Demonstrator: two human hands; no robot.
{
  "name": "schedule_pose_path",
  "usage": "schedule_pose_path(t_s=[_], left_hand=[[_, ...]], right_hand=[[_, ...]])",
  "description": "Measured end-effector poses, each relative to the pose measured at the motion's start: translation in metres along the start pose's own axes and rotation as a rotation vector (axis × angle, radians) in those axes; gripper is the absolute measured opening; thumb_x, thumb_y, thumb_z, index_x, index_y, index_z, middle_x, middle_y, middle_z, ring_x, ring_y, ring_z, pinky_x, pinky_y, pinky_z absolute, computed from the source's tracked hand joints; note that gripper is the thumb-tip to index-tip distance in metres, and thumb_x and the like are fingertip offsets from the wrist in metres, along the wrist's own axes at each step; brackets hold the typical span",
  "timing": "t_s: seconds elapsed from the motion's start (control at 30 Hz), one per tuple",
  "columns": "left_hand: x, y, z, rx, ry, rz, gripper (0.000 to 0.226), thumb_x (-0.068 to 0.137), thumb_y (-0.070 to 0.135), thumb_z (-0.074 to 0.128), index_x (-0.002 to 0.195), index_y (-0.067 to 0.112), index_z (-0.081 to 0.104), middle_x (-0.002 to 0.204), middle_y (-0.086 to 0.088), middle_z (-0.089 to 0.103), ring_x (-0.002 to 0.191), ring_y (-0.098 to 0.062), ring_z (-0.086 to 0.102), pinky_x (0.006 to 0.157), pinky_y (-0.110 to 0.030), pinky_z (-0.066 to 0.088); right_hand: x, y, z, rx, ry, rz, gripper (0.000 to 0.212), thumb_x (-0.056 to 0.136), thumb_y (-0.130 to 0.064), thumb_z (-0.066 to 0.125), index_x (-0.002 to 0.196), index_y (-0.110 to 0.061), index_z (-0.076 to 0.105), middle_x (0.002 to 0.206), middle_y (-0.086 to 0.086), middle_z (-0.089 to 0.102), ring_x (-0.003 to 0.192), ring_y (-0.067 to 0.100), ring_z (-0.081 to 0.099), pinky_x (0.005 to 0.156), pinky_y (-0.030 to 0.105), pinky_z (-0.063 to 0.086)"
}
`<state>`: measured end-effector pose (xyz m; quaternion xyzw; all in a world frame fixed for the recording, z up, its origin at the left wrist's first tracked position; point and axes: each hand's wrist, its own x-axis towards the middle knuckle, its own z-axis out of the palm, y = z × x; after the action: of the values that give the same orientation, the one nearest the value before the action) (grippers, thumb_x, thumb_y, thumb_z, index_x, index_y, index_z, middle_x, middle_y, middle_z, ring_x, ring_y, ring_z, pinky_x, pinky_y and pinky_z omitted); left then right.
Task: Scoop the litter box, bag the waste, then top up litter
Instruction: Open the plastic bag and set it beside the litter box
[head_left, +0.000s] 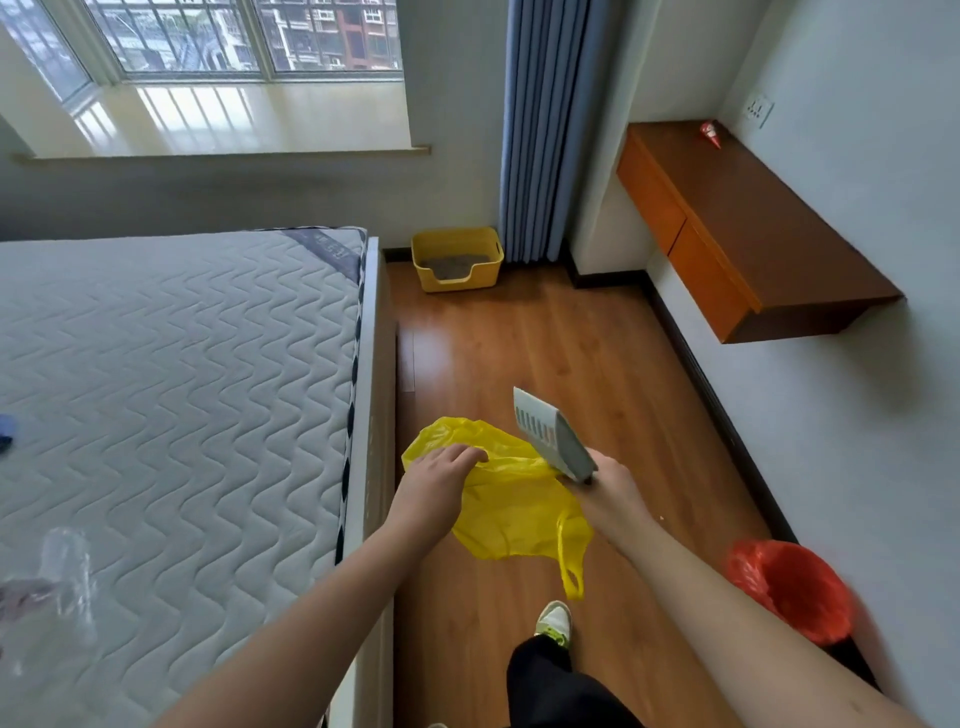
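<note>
A yellow litter box (457, 258) with grey litter in it stands on the floor at the far end, by the curtain. In front of me hangs a yellow plastic bag (511, 506). My left hand (434, 491) grips the bag's upper left edge. My right hand (610, 491) holds the handle of a grey slotted litter scoop (545, 431), whose blade points up and away, and the bag's right side hangs at this hand too.
A bare quilted mattress (182, 389) fills the left side. The wooden floor (545, 338) runs between the bed and the right wall. A wall-mounted brown desk (753, 228) juts out at the right. A bin lined with a red bag (792, 590) stands near the right wall.
</note>
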<state>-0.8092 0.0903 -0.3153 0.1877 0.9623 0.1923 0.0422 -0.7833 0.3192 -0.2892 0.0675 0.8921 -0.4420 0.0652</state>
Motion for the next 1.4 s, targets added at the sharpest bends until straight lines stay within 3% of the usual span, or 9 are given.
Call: schedule_pose_path(t_s=[0.1, 0.2, 0.33, 0.5, 0.7, 0.93, 1.13, 1.33, 1.4], left_hand=[[0.040, 0.002, 0.003, 0.022, 0.001, -0.042, 0.049, 0.090, 0.001, 0.056, 0.134, 0.023, 0.053, 0.139, 0.000, 0.054, 0.126, -0.027, 0.050, 0.098, -0.037, 0.040], [0.080, 0.005, 0.002, 0.045, -0.009, -0.077, 0.047, 0.088, 0.004, 0.061, 0.131, 0.022, 0.056, 0.134, -0.002, 0.058, 0.120, -0.030, 0.055, 0.093, -0.039, 0.044], [0.124, 0.005, 0.000, 0.082, 0.012, -0.087, 0.047, 0.073, 0.000, 0.074, 0.116, 0.018, 0.065, 0.113, -0.006, 0.068, 0.097, -0.035, 0.066, 0.073, -0.040, 0.052], [0.160, 0.006, -0.004, 0.083, 0.003, -0.133, 0.044, 0.082, -0.001, 0.067, 0.122, 0.017, 0.061, 0.120, -0.006, 0.064, 0.103, -0.034, 0.063, 0.075, -0.041, 0.052], [0.197, -0.027, -0.010, -0.009, -0.035, -0.212, 0.045, 0.088, 0.002, 0.059, 0.129, 0.020, 0.056, 0.125, -0.004, 0.056, 0.107, -0.031, 0.060, 0.079, -0.039, 0.049], [0.252, -0.098, -0.033, -0.130, -0.166, -0.245, 0.051, 0.089, -0.004, 0.048, 0.131, 0.026, 0.052, 0.121, 0.001, 0.052, 0.106, -0.021, 0.055, 0.080, -0.027, 0.045], [0.304, -0.150, -0.070, -0.180, -0.180, -0.165, 0.034, 0.091, 0.024, 0.065, 0.124, 0.023, 0.058, 0.116, -0.002, 0.050, 0.100, -0.018, 0.052, 0.083, -0.026, 0.044], [0.341, -0.182, -0.091, -0.083, -0.162, -0.020, 0.051, 0.074, 0.037, 0.075, 0.120, 0.022, 0.059, 0.107, -0.003, 0.045, 0.098, -0.021, 0.047, 0.083, -0.034, 0.046], [0.354, -0.187, -0.092, -0.023, -0.123, 0.018, 0.049, 0.072, 0.038, 0.075, 0.115, 0.019, 0.061, 0.104, -0.003, 0.045, 0.094, -0.022, 0.047, 0.080, -0.034, 0.046]], right_hand=[[0.035, 0.013, -0.012, -0.029, -0.019, -0.115, 0.013, 0.085, -0.011, 0.056, 0.086, -0.013, 0.069, 0.081, 0.002, 0.070, 0.077, 0.019, 0.063, 0.066, 0.031, 0.047], [0.070, 0.021, -0.032, -0.123, -0.082, -0.190, 0.027, 0.078, -0.022, 0.047, 0.092, -0.021, 0.070, 0.086, -0.006, 0.069, 0.078, 0.008, 0.058, 0.061, 0.015, 0.039], [0.116, 0.039, -0.053, -0.325, -0.054, -0.329, 0.024, 0.079, -0.027, 0.050, 0.090, -0.021, 0.070, 0.090, -0.003, 0.070, 0.087, 0.016, 0.064, 0.075, 0.026, 0.048], [0.162, 0.056, -0.068, -0.551, 0.027, -0.519, 0.026, 0.081, -0.023, 0.046, 0.094, -0.019, 0.068, 0.091, -0.004, 0.071, 0.094, 0.018, 0.068, 0.086, 0.030, 0.050], [0.212, 0.047, -0.065, -0.510, 0.017, -0.405, 0.024, 0.080, -0.020, 0.051, 0.096, -0.020, 0.068, 0.089, -0.001, 0.070, 0.085, 0.022, 0.068, 0.076, 0.030, 0.050], [0.302, 0.005, -0.057, -0.371, -0.268, -0.020, 0.018, 0.085, -0.012, 0.050, 0.087, -0.027, 0.060, 0.088, 0.002, 0.070, 0.081, 0.025, 0.063, 0.066, 0.037, 0.048], [0.369, -0.049, -0.026, -0.173, -0.242, 0.020, 0.021, 0.091, -0.013, 0.054, 0.109, -0.012, 0.065, 0.101, 0.005, 0.069, 0.093, 0.023, 0.063, 0.083, 0.038, 0.050], [0.408, -0.076, -0.007, -0.180, -0.210, -0.005, 0.014, 0.089, -0.009, 0.053, 0.089, -0.020, 0.062, 0.082, -0.003, 0.065, 0.077, 0.017, 0.058, 0.058, 0.016, 0.039], [0.421, -0.075, -0.007, -0.185, -0.223, 0.011, 0.015, 0.088, -0.009, 0.054, 0.091, -0.020, 0.063, 0.082, -0.004, 0.067, 0.077, 0.018, 0.060, 0.059, 0.017, 0.041]])
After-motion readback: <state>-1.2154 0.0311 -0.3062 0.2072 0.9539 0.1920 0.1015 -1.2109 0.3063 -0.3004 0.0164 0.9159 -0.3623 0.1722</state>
